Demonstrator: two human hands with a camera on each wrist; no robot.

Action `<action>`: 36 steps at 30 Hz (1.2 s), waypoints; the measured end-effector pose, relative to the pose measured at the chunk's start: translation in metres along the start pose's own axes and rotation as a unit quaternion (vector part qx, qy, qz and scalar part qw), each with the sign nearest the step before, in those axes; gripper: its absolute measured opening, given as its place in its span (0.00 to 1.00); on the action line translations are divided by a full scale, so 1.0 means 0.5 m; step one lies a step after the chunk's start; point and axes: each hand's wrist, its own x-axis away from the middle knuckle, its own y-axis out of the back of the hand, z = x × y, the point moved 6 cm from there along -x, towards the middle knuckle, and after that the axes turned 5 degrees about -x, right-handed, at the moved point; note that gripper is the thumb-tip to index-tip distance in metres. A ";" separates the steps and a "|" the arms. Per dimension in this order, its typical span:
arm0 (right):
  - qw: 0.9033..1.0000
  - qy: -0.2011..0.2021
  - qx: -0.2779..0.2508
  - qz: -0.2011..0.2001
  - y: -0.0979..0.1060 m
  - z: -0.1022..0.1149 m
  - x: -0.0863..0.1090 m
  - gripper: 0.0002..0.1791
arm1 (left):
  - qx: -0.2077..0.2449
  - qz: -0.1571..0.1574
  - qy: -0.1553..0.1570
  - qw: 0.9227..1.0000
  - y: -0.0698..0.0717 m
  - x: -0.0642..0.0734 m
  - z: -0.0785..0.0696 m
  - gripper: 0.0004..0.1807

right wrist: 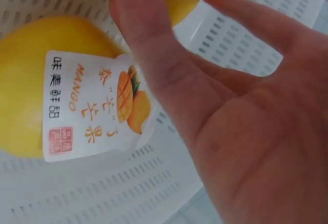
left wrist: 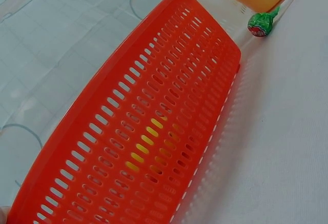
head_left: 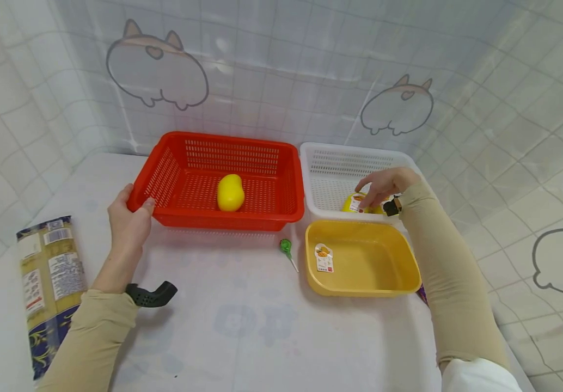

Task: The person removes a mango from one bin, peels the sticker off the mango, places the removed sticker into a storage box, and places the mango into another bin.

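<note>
Nearest us, the beige right sleeve (head_left: 453, 277) stretches forward, right hand (head_left: 384, 185) angled down, fingers and thumb pinching a yellow, white-labelled mango (head_left: 348, 204) inside the white basket (head_left: 326, 184), and the left hand (head_left: 129, 220) grips the red basket (head_left: 222, 220) at its near-left corner!

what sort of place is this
Probably a makeshift tabletop workspace indoors: a pale table, a tile-patterned backdrop with cartoon drawings behind it, and a red basket and white basket side by side.

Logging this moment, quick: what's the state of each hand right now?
Left hand: closed, holding the red basket by its rim.
Right hand: closed on a mango in the white basket.
</note>
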 end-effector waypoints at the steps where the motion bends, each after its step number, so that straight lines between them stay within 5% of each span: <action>1: 1.000 0.000 0.003 0.002 -0.001 0.002 -0.001 0.46 | 0.000 0.000 0.001 1.000 0.000 0.000 0.000 0.35; 36: 0.997 0.014 0.008 0.070 -0.026 0.025 -0.049 0.55 | 0.001 -0.001 -0.006 1.000 0.000 0.001 0.001 0.35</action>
